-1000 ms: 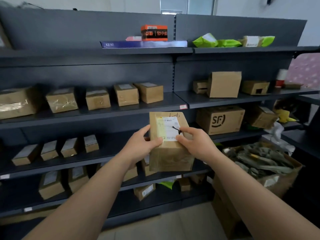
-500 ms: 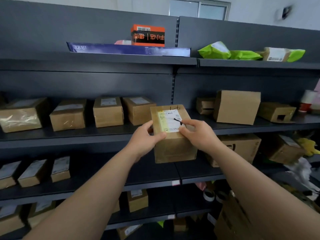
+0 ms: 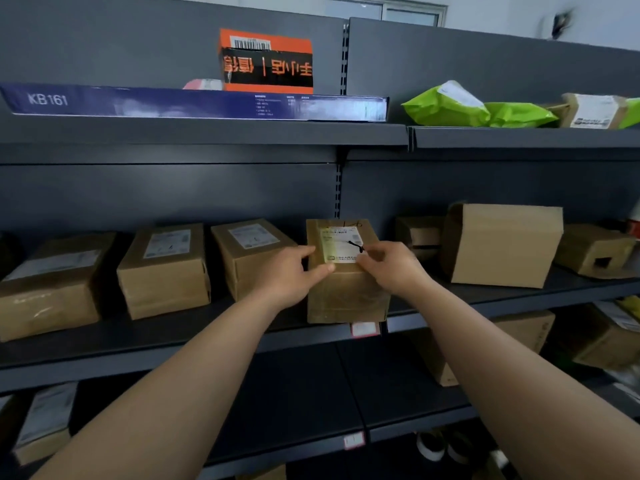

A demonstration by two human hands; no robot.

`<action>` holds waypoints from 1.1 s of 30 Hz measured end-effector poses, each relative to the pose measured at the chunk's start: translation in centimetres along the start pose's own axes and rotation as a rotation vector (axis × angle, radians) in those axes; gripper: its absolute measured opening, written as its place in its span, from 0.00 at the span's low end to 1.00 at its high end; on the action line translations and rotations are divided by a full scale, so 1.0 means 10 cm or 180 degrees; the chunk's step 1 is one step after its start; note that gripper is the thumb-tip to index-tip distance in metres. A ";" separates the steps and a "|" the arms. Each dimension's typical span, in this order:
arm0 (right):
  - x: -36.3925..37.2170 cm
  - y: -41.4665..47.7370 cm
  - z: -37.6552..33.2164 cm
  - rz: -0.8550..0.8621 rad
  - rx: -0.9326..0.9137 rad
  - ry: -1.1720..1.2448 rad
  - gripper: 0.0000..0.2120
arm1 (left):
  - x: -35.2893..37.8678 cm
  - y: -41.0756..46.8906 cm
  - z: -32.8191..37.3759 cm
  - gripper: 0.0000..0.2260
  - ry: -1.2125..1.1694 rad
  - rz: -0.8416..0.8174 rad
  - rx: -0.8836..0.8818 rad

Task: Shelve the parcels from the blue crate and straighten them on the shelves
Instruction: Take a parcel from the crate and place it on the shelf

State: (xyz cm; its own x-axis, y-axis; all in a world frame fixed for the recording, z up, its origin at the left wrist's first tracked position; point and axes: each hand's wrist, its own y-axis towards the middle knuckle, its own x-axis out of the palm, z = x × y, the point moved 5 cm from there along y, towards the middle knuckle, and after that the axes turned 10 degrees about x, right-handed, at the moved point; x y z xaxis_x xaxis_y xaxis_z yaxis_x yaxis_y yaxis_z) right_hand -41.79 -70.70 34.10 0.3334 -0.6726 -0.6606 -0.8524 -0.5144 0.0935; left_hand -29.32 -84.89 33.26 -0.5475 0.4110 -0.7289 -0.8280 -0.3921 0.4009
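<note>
A brown cardboard parcel (image 3: 346, 292) with a white label on top sits at the front edge of the dark middle shelf (image 3: 145, 336), at the right end of a row of similar parcels. My left hand (image 3: 289, 277) grips its left side, thumb on the top edge. My right hand (image 3: 389, 266) holds its right side, fingers curled over the label. The blue crate is out of view.
Three taped parcels (image 3: 166, 268) stand to the left on the same shelf. A larger plain box (image 3: 502, 245) and smaller boxes sit to the right. The top shelf carries a long blue box (image 3: 194, 103), an orange box (image 3: 266, 62) and green mailers (image 3: 446, 105). More parcels lie on lower shelves.
Both hands carried the parcel up from in front of the lower shelves and onto the middle shelf beside the row. The view rose and moved closer to the shelves.
</note>
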 end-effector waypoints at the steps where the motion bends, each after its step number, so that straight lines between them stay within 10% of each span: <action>1: 0.04 0.12 -0.01 -0.0030 0.0038 0.0002 0.23 | -0.01 0.09 -0.05 0.31 0.0301 -0.0006 0.0078; 7: 0.28 0.67 -0.02 -0.0215 0.0011 0.0029 0.16 | 0.01 0.49 -0.33 0.29 0.1572 -0.0276 0.0383; 33: 0.31 0.04 -0.37 0.0445 -0.1114 -0.1123 0.15 | -0.38 0.04 -0.13 0.23 0.1390 0.0208 0.0427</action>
State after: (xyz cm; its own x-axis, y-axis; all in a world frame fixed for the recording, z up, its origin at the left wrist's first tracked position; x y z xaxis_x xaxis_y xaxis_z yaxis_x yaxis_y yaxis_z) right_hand -39.62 -74.96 34.89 0.0183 -0.5585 -0.8293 -0.6732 -0.6202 0.4028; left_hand -27.42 -87.71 35.46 -0.5208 -0.0076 -0.8537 -0.8174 -0.2839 0.5012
